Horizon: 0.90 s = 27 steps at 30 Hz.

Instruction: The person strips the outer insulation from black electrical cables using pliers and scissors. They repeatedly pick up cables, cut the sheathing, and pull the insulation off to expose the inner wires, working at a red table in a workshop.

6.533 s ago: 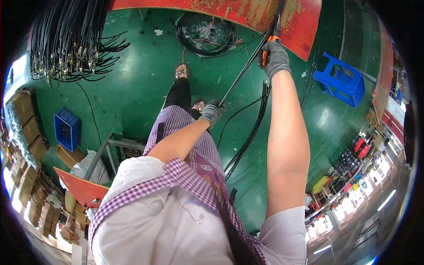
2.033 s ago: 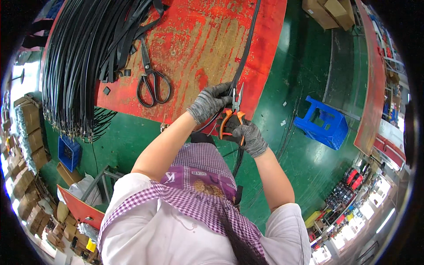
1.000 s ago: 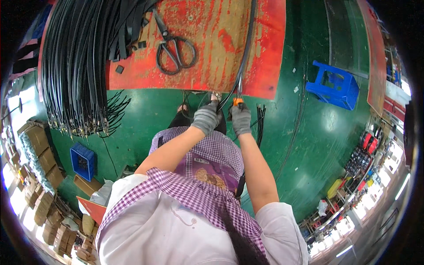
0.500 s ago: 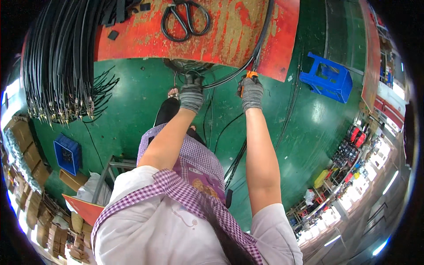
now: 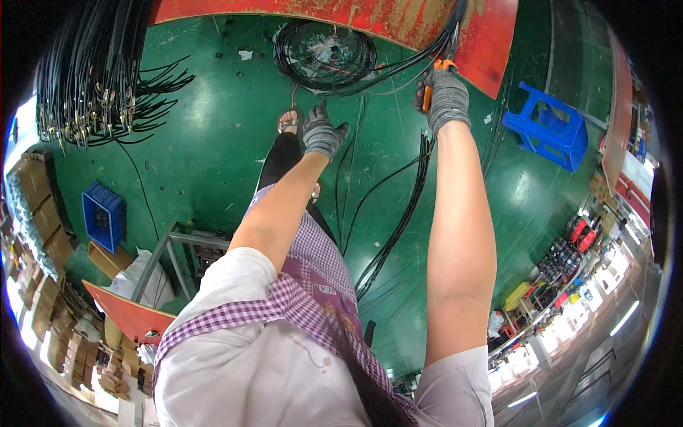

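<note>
Since left hand (image 5: 324, 134) released cable (image 5: 398, 67) | right hand (image 5: 447, 96) grips cutters (image 5: 435, 71)

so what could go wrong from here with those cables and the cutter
The right hand grips an orange-handled cutter against taut black cables; a slip might nick the glove. The left hand hangs open, holding nothing, so the cables may whip free. Loose cables on the floor beside the foot could trip.

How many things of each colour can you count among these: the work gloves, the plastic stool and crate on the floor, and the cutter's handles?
Grey: 2, the glove on the left hand and the glove on the right hand
Blue: 2, the stool and the crate
Orange: 1, the cutter handles
Total: 5
</note>
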### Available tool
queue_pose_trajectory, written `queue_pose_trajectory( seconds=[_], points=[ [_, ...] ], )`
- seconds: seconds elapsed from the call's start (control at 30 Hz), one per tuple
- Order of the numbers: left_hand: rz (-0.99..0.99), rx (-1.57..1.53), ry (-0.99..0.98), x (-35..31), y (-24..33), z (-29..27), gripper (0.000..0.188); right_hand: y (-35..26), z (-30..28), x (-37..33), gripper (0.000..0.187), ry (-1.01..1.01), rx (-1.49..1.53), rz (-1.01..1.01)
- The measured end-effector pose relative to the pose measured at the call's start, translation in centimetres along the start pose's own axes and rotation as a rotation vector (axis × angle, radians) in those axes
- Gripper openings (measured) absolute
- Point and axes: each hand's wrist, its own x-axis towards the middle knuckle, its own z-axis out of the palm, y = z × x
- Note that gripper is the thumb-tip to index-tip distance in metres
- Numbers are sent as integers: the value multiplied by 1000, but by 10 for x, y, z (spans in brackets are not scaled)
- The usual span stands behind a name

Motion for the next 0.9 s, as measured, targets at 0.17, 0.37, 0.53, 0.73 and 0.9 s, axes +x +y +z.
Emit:
queue_pose_trajectory(
  seconds=[0.17,0.37,0.53,0.73,0.9],
  points=[
    [267,10,80,8,35,2,85,1,-3,2,17,29,-20,37],
    [378,-198,-376,23,84,-2,58,6,-6,5,14,60,-176,-45],
    [317,-196,-614,3,91,31,49,-1,-6,-2,7,14,30,82],
    [169,-270,-659,-25,66,23,48,-10,-11,-6,21,-87,92,147],
    [144,-264,-547,-16,45,4,41,-12,-11,-8,26,-109,149,176]
  ],
)
